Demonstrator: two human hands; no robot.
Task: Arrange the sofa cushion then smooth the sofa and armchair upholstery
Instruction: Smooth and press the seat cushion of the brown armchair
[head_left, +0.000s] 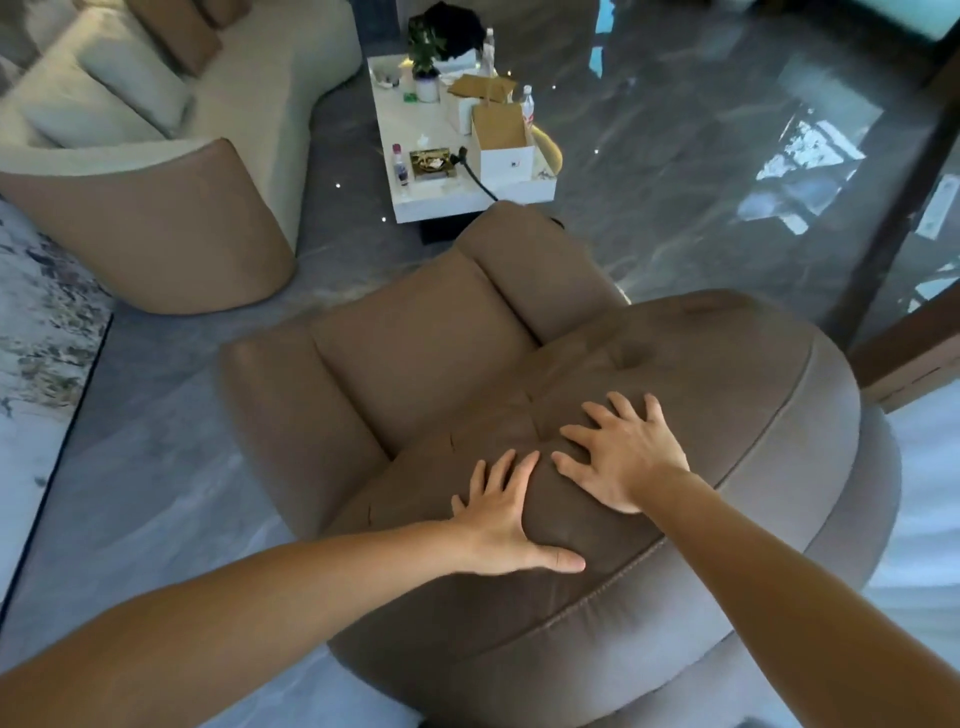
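View from above and behind a brown armchair (426, 332), which fills the centre and lower right of the frame on a glossy grey floor (701, 171). Both hands lie flat on the padded top of the armchair's backrest (727, 395), fingers spread and grasping nothing. The left hand (501, 519) presses the near left part of the backrest, thumb extended toward the right along the cushion's front curve. The right hand (626, 457) rests just beside it, slightly farther up the pad, its fingertips near a tufted dimple (631, 356) in the upholstery; the two hands are close together but not touching. The seat cushion (415, 332) and both armrests are visible beyond the hands. The beige sofa (171, 156) stands at upper left, well apart from the armchair, bearing pale cushions (135, 88) and a brown cushion (176, 31). A white tabletop (415, 130) beyond carries bottles, boxes and a potted plant (426, 57).
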